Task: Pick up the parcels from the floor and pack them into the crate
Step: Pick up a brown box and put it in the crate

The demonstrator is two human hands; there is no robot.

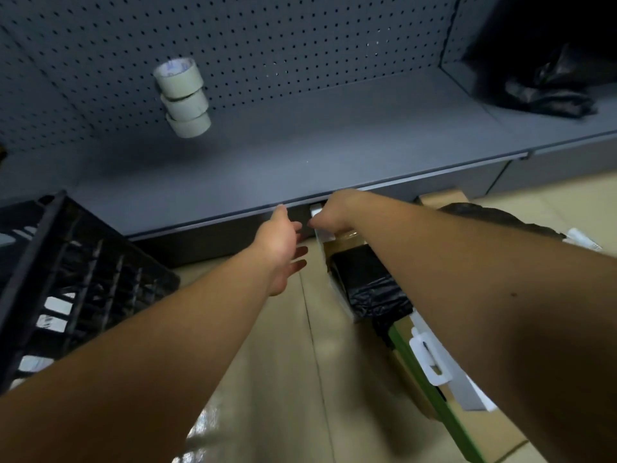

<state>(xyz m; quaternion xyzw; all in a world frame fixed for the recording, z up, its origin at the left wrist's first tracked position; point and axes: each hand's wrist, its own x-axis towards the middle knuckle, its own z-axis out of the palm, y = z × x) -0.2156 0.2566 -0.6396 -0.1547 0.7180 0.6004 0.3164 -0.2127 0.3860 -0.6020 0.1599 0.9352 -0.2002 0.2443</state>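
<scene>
Parcels lie on the tiled floor at the right. A black plastic-wrapped parcel [374, 285] sits nearest the shelf base, beside a flat white parcel [322, 242] standing on edge. My right hand [334, 212] grips the top of that white parcel. My left hand [283, 245] reaches toward it with straight fingers, just short of touching. The black slatted crate [66, 272] stands at the left on the floor. A brown cardboard box [444, 198] rests further right under the shelf.
A grey shelf [300, 155] with a pegboard back runs across the view. Three tape rolls [183, 98] hang on a peg. Black bags [554, 91] lie on the shelf at right. A green-edged carton with a white handle [430, 362] sits beneath my right forearm.
</scene>
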